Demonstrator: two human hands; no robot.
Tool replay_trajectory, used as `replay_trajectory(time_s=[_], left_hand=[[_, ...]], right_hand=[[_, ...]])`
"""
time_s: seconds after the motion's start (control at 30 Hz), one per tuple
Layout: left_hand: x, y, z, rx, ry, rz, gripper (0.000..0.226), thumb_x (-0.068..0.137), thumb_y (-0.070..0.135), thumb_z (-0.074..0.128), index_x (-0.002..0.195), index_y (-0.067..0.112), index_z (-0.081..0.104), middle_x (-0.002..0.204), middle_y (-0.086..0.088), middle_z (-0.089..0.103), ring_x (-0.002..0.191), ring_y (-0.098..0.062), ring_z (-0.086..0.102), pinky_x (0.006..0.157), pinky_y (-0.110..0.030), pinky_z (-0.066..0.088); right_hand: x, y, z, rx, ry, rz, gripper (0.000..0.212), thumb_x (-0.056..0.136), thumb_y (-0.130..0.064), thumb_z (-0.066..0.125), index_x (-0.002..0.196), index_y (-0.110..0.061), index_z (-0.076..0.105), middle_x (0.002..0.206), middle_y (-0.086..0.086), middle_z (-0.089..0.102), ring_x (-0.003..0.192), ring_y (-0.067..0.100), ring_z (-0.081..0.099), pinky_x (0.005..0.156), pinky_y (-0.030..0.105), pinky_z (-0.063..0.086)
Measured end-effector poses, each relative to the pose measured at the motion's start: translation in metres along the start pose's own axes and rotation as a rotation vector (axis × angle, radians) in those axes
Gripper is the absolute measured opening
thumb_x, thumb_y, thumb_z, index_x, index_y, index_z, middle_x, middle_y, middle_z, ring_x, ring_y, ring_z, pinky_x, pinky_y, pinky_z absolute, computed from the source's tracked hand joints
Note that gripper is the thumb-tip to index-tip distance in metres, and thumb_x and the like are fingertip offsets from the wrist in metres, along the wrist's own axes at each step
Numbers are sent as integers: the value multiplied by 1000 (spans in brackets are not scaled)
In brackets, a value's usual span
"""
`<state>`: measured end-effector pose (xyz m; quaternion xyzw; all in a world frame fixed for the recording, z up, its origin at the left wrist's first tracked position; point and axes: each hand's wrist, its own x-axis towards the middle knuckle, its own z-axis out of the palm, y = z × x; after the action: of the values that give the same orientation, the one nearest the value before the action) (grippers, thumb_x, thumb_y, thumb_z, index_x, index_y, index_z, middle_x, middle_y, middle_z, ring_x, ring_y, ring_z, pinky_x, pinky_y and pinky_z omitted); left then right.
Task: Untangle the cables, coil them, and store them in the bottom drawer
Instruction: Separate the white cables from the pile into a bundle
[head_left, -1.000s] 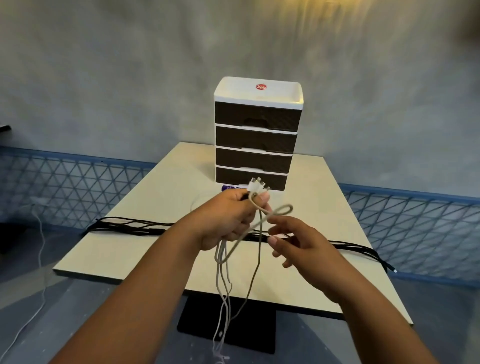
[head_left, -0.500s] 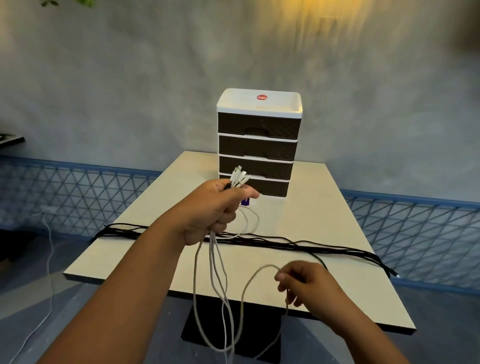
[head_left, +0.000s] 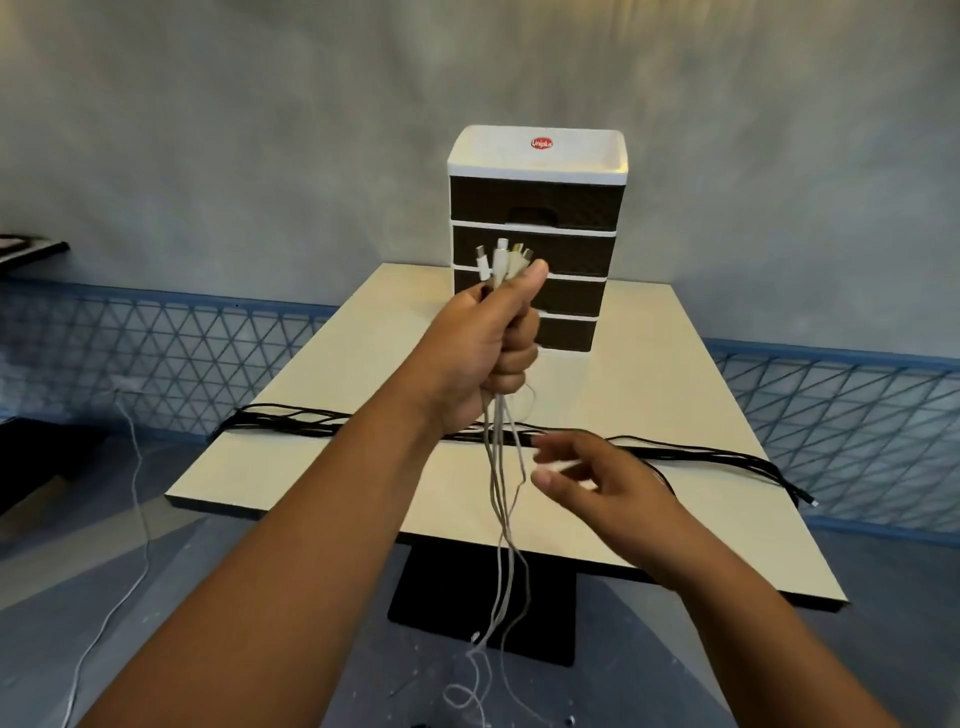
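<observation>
Left hand holds a bunch of white cables upright at frame centre, in front of the drawer unit.

The left hand (head_left: 488, 343) has its grip curled tight around the white cables (head_left: 501, 467), whose plug ends (head_left: 503, 260) fan out above the thumb while the strands hang down past the worktop (head_left: 649, 389) edge toward the floor. The right hand (head_left: 597, 483), lower right of centre, has its grip loose, fingers relaxed and blurred, just beside the hanging strands; I cannot tell whether it touches them. A bundle of black cables (head_left: 291, 423) lies across the worktop from left to right. The drawer unit (head_left: 537, 223) stands at the far end, its bottom drawer (head_left: 566, 332) closed.
</observation>
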<state>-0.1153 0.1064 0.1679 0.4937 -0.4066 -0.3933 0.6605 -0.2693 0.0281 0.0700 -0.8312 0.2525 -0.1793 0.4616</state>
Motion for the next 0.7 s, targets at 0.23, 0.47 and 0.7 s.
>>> replay_trajectory(time_s=[0.23,0.47,0.7], left_hand=[[7,-3,19,-124,-63,23,46,102,45,39,64,20,30,59,-1,23,47,-10,18,44,-22,15],[12,6,-42,-428,78,132,46,102,50,33,66,20,33,56,6,31,41,-2,26,35,-13,23],[49,-8,-87,-404,232,55,45,101,48,39,66,20,39,51,7,30,40,-2,22,34,-14,19]], right_hand=[[4,-21,48,467,-49,-64,22,99,-32,53,88,-17,64,63,0,63,72,24,68,76,30,49],[1,20,75,221,-193,29,21,99,-33,52,89,-21,65,77,-3,68,81,23,65,82,39,51],[41,43,75,228,-212,102,19,93,-32,63,111,-30,66,106,-6,72,102,6,66,95,32,52]])
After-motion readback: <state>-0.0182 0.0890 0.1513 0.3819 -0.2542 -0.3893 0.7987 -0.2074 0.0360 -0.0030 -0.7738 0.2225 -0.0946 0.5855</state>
